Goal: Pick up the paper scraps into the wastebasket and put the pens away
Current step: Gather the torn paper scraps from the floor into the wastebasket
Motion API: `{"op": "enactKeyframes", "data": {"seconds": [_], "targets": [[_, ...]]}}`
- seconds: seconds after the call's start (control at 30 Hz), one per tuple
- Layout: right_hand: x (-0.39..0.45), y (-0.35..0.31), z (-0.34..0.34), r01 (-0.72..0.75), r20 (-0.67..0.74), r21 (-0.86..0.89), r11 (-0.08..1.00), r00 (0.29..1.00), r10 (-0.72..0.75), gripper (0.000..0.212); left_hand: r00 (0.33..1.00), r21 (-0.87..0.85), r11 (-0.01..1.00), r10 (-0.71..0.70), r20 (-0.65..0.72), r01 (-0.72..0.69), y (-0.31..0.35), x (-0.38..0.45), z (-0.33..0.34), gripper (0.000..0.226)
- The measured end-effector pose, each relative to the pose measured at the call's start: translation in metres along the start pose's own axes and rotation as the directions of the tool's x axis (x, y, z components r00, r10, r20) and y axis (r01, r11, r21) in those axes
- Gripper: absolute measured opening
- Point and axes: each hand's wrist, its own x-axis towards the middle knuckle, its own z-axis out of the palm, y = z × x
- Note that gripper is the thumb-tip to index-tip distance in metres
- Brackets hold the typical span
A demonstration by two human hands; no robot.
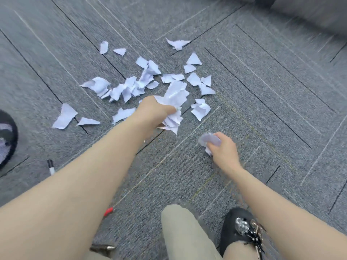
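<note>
Several torn white paper scraps (pixel 131 87) lie scattered on the grey carpet. My left hand (pixel 152 111) is closed around a thick bunch of scraps (pixel 174 102) in the middle of the pile. Nearer to me, my right hand (pixel 223 149) grips a small wad of scraps (pixel 208 140) just above the carpet. A black-capped pen (pixel 50 167) lies on the floor at the left. A red pen tip (pixel 108 211) pokes out from under my left forearm. The black wastebasket (pixel 7 136), with paper inside, shows partly at the left edge.
My knee in beige trousers (pixel 180 231) and a black shoe with a shiny ornament (pixel 242 228) are at the bottom. A metal-tipped object (pixel 105 247) lies near the bottom edge. A grey piece of furniture (pixel 309 12) stands at the top right.
</note>
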Motion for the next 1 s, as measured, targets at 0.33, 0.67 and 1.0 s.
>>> {"op": "enactKeyframes", "data": {"seconds": [0.33, 0.67, 1.0], "targets": [[-0.060, -0.246, -0.048, 0.105, 0.249, 0.541, 0.835, 0.928, -0.278, 0.028, 0.871, -0.347, 0.812, 0.360, -0.335, -0.470, 0.055, -0.145, -0.149, 0.009], [-0.181, -0.446, 0.019, 0.486, 0.184, 0.685, 0.543, 0.605, -0.774, 0.006, 0.250, 0.410, 0.865, 0.482, -0.840, -0.288, 0.007, -0.276, -0.327, 0.018], [-0.217, -0.487, 0.149, 0.763, 0.353, 0.105, 0.638, 0.571, -0.741, 0.017, 0.610, 0.469, 0.870, 0.292, -0.737, 0.151, -0.084, -0.234, -0.381, 0.025]]}}
